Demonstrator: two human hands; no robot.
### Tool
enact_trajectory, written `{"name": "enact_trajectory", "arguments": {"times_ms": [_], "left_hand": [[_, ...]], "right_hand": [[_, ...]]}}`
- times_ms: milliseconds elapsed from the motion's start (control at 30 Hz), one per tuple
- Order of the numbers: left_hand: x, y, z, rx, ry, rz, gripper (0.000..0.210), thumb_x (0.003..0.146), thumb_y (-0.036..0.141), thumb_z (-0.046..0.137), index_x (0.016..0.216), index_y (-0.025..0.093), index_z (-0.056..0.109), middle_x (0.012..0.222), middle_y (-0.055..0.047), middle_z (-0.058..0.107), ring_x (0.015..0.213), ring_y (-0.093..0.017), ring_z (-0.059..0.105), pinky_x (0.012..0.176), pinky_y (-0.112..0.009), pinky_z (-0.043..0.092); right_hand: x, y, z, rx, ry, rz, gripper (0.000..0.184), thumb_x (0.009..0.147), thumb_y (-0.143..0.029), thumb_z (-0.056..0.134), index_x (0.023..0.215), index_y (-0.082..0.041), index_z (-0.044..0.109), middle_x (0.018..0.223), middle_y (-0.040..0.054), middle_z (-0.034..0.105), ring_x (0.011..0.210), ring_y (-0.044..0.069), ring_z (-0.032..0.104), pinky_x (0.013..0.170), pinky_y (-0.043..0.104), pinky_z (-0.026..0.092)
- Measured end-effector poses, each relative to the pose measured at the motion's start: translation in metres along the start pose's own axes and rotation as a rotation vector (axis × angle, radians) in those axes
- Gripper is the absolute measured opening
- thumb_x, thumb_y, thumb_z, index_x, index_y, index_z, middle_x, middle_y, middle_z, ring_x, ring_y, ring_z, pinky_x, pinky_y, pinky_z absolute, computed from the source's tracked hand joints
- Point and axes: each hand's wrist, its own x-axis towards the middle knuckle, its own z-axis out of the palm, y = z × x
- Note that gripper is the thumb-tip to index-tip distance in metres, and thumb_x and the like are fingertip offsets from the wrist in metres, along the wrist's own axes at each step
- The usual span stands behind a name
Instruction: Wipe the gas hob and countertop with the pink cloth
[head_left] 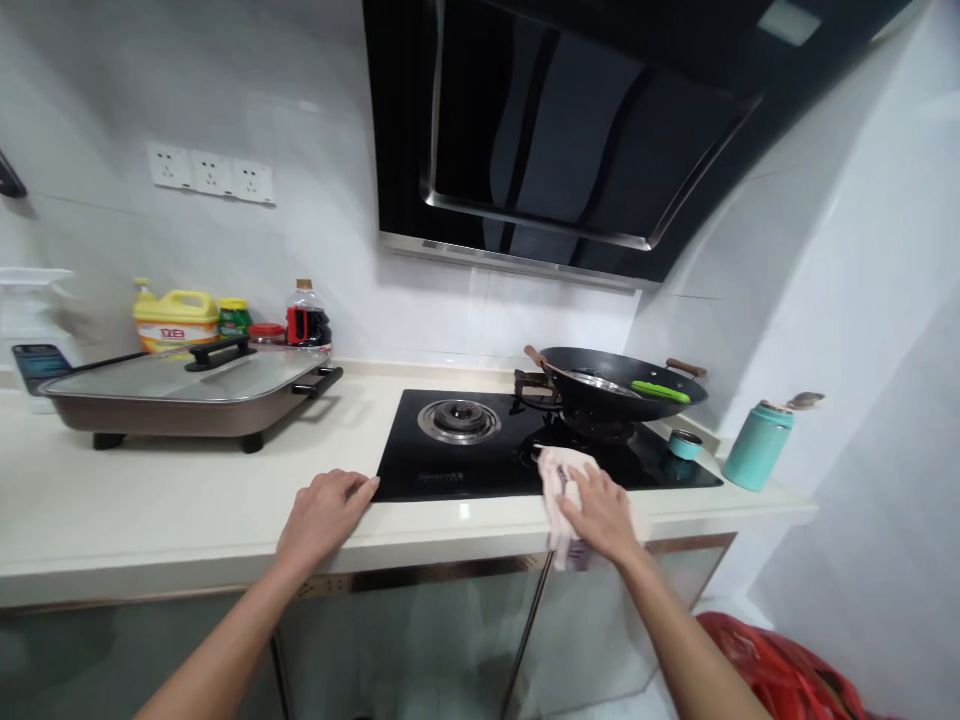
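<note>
A pale cloth [556,490] with dark print lies under my right hand [604,510], whose fingers press it on the front edge of the black gas stove [472,483]. Part of the cloth hangs over the counter edge. My left hand [324,512] rests on the white counter [202,500] by the stove's front left corner, holding nothing, its fingertips near the glass. On the left side of the stove is a bare burner [459,421]. A black wok [630,400] with wooden handles sits over the right side, a green-handled utensil [660,391] inside it.
An electric griddle [187,415] with a glass lid stands on the left, bottles behind it. A small teal cup [685,444] and a teal flask [759,447] are at the right. The range hood [555,150] overhangs the stove. Red plastic bags [780,665] lie below right.
</note>
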Motion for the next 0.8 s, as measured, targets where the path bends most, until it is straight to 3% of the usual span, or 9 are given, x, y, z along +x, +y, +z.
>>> {"name": "enact_trajectory", "arguments": {"times_ms": [133, 233, 300, 367, 433, 533, 667, 800], "left_hand": [[0.002, -0.001, 0.001, 0.030, 0.004, 0.005, 0.055, 0.096, 0.062, 0.038, 0.099, 0.024, 0.078, 0.110, -0.008, 0.077, 0.111, -0.032, 0.064, 0.093, -0.040, 0.044], [0.003, -0.002, 0.000, 0.056, 0.005, 0.020, 0.056, 0.096, 0.061, 0.038, 0.098, 0.023, 0.078, 0.109, -0.009, 0.077, 0.111, -0.031, 0.064, 0.091, -0.039, 0.045], [0.002, -0.002, 0.000, 0.075, 0.004, 0.026, 0.055, 0.096, 0.060, 0.038, 0.096, 0.023, 0.078, 0.108, -0.009, 0.077, 0.111, -0.031, 0.064, 0.090, -0.038, 0.045], [0.002, -0.001, -0.001, 0.085, 0.007, 0.026, 0.053, 0.095, 0.059, 0.038, 0.095, 0.023, 0.078, 0.108, -0.009, 0.077, 0.110, -0.031, 0.065, 0.089, -0.037, 0.045], [0.001, -0.001, -0.001, 0.087, 0.010, 0.027, 0.052, 0.095, 0.058, 0.039, 0.094, 0.023, 0.078, 0.107, -0.008, 0.077, 0.110, -0.030, 0.065, 0.089, -0.036, 0.045], [0.000, -0.001, -0.002, 0.077, 0.004, 0.031, 0.052, 0.095, 0.057, 0.038, 0.094, 0.023, 0.077, 0.107, -0.008, 0.077, 0.109, -0.030, 0.065, 0.088, -0.036, 0.045], [-0.001, -0.001, -0.003, 0.046, -0.005, 0.032, 0.051, 0.095, 0.057, 0.040, 0.096, 0.022, 0.078, 0.109, -0.009, 0.077, 0.109, -0.030, 0.066, 0.091, -0.037, 0.045], [0.000, 0.001, -0.003, 0.050, -0.012, 0.019, 0.052, 0.095, 0.058, 0.041, 0.097, 0.021, 0.078, 0.111, -0.010, 0.076, 0.111, -0.031, 0.065, 0.093, -0.039, 0.045]], "right_hand": [[-0.030, -0.079, -0.003, 0.148, 0.019, -0.288, 0.061, 0.096, -0.056, 0.055, 0.150, -0.027, 0.051, 0.166, 0.0139, 0.035, 0.155, 0.040, 0.023, 0.121, 0.065, 0.017], [-0.049, -0.130, -0.005, 0.233, 0.071, -0.519, 0.063, 0.087, -0.064, 0.068, 0.138, -0.028, 0.059, 0.159, 0.0140, 0.043, 0.148, 0.039, 0.033, 0.119, 0.066, 0.023], [-0.057, -0.148, -0.002, 0.249, 0.099, -0.682, 0.069, 0.082, -0.065, 0.075, 0.136, -0.025, 0.057, 0.154, 0.0142, 0.049, 0.141, 0.036, 0.041, 0.117, 0.060, 0.030], [-0.059, -0.149, 0.004, 0.245, 0.138, -0.788, 0.073, 0.079, -0.058, 0.082, 0.137, -0.024, 0.054, 0.150, 0.0134, 0.052, 0.136, 0.031, 0.046, 0.115, 0.053, 0.035], [-0.056, -0.133, 0.013, 0.222, 0.179, -0.829, 0.075, 0.076, -0.050, 0.088, 0.138, -0.025, 0.053, 0.149, 0.0122, 0.053, 0.135, 0.030, 0.047, 0.112, 0.049, 0.038], [-0.048, -0.080, 0.026, 0.159, 0.235, -0.812, 0.083, 0.070, -0.042, 0.093, 0.141, -0.027, 0.052, 0.152, 0.0134, 0.051, 0.137, 0.032, 0.047, 0.110, 0.050, 0.038], [-0.039, 0.023, 0.040, 0.057, 0.324, -0.648, 0.087, 0.072, -0.030, 0.089, 0.148, -0.022, 0.046, 0.156, 0.0195, 0.048, 0.143, 0.035, 0.045, 0.115, 0.054, 0.032], [-0.030, 0.134, 0.047, -0.066, 0.378, -0.493, 0.097, 0.076, -0.029, 0.074, 0.160, -0.018, 0.026, 0.160, 0.0217, 0.045, 0.147, 0.035, 0.042, 0.124, 0.063, 0.010]]}}
